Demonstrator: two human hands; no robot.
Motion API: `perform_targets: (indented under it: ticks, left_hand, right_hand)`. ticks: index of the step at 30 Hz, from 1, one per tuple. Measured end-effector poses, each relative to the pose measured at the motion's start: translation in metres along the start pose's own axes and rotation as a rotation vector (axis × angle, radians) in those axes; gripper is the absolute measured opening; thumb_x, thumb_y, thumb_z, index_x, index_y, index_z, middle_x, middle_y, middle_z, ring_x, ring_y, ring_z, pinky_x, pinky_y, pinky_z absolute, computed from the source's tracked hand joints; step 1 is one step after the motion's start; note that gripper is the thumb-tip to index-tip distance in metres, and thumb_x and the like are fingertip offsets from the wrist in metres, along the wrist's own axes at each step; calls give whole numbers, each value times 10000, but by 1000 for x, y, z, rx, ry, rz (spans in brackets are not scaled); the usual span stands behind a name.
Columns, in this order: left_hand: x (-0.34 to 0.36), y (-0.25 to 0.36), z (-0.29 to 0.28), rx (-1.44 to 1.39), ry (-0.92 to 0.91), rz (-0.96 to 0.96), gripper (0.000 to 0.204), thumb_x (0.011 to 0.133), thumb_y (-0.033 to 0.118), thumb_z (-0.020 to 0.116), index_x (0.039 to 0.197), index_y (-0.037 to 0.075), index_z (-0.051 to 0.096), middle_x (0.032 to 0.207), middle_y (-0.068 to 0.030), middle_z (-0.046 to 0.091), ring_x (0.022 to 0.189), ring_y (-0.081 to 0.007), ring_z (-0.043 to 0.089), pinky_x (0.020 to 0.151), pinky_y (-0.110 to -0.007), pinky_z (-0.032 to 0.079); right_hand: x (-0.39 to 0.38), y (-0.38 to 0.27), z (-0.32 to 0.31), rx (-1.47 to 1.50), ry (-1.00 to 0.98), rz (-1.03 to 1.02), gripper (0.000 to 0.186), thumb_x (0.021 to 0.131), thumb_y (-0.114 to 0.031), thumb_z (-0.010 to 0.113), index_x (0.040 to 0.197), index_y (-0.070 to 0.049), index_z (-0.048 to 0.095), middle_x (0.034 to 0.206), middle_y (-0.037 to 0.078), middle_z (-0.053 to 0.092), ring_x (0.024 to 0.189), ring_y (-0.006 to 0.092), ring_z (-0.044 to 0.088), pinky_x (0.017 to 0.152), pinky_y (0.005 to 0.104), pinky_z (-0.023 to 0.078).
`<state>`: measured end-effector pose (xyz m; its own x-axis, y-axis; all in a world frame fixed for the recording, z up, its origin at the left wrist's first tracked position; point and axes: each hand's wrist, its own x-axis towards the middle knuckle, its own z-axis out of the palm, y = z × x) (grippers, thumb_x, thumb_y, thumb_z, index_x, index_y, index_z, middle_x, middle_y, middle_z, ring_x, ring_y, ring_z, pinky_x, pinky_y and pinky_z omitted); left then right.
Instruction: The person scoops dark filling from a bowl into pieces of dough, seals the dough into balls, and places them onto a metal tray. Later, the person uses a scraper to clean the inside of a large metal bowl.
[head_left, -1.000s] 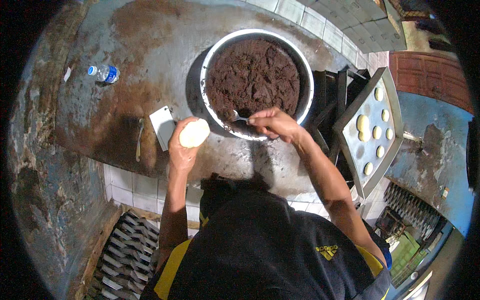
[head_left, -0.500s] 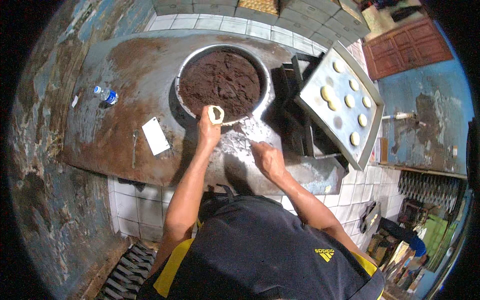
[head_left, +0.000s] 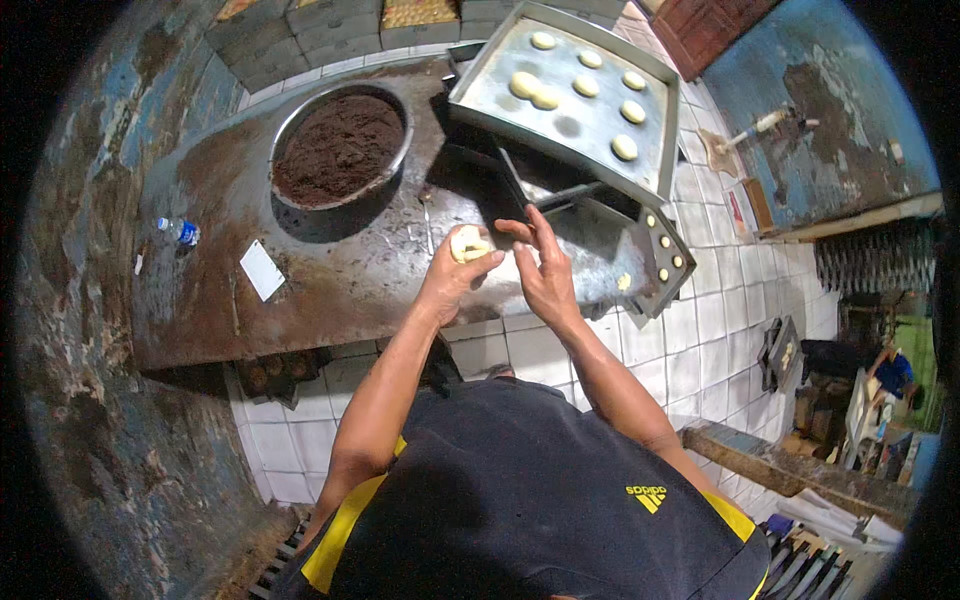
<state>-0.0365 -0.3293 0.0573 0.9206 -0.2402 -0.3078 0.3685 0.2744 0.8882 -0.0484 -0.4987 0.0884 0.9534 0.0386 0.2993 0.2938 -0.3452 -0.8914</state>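
My left hand (head_left: 447,282) is closed around a pale piece of dough (head_left: 468,241), its top edge pinched inward near the thumb. Just to its right, my right hand (head_left: 546,280) is raised with fingers and thumb apart and nothing in it. A thin metal utensil (head_left: 428,222), its kind too small to tell, lies on the table beyond my left hand. A large metal basin (head_left: 409,148) full of dark brown crumbly filling (head_left: 338,150) stands further back on the left.
At the back right, a metal tray (head_left: 560,45) bearing several round dough balls rests tilted on dark trays. Another small tray (head_left: 683,262) with dough pieces sits at the table's right end. A water bottle (head_left: 180,232) and a white card (head_left: 262,271) lie at left.
The view has swung right. My right hand has lifted off the tabletop and come beside the dough. The dough's round opening, with dark filling visible before, now looks folded in.
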Motion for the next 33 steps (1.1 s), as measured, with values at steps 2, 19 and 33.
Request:
perform_targets:
  ticks: [2, 19, 33]
  left_hand:
    - [-6, -8, 33, -95, -40, 71, 364, 903, 176, 757, 1197, 19, 612, 1039, -57, 689, 948, -172, 654, 821, -302, 533]
    - [15, 25, 91, 496, -123, 293, 551, 1065, 309, 502, 1541, 52, 395, 1542, -115, 467, 1424, -201, 414, 1157, -327, 325]
    - [192, 102, 42, -120, 45, 211, 615, 1040, 430, 551, 1432, -42, 495, 1367, -158, 594, 1152, -166, 585, 979, -306, 466]
  right_hand:
    - [-24, 5, -16, -12, -17, -35, 463, 930, -89, 655, 1365, 15, 538, 1179, 171, 710, 1101, 266, 684, 971, 369, 515]
    - [3, 3, -93, 182, 118, -152, 337, 847, -99, 749, 1160, -2, 668, 1131, 164, 677, 1021, 315, 668, 888, 375, 536]
    - [245, 31, -38, 513, -426, 730, 456, 997, -447, 620, 1183, -34, 670, 1017, 14, 689, 901, 99, 594, 824, 291, 476]
